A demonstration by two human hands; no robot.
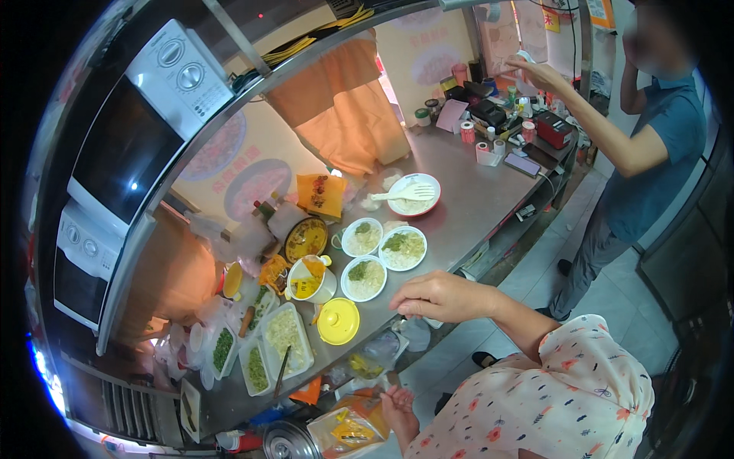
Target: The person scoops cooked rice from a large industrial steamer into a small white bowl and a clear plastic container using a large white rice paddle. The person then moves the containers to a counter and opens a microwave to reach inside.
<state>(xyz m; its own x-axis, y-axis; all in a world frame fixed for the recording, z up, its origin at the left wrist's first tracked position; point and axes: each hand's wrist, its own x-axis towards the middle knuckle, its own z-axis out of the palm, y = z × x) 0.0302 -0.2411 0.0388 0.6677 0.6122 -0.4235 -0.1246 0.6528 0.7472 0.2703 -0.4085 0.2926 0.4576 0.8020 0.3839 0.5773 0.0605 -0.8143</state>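
Observation:
My right hand (441, 295) hangs over the counter's front edge, palm down, its fingers bent together; its underside is hidden. Just beyond it stand three white bowls of pale food with green topping: one (364, 278), another (403, 248) and a third (363, 237). Lower down, my left hand (399, 404) is half curled, palm up, with nothing seen in it. It is beside a clear plastic container of yellow packets (347, 430). A yellow lid (338, 321) lies near a white tub (311, 280) holding yellow packets. A red-rimmed bowl (414, 195) holds a white slotted server (407, 193).
Tubs of chopped greens (223, 350) and pale chopped food (285, 333), with chopsticks (282, 372), stand at the counter's left end. A pot of yellow-brown sauce (306, 240) is behind. Phones (522, 164) and small goods crowd the far end. A co-worker (636, 137) stands beside it, one arm raised.

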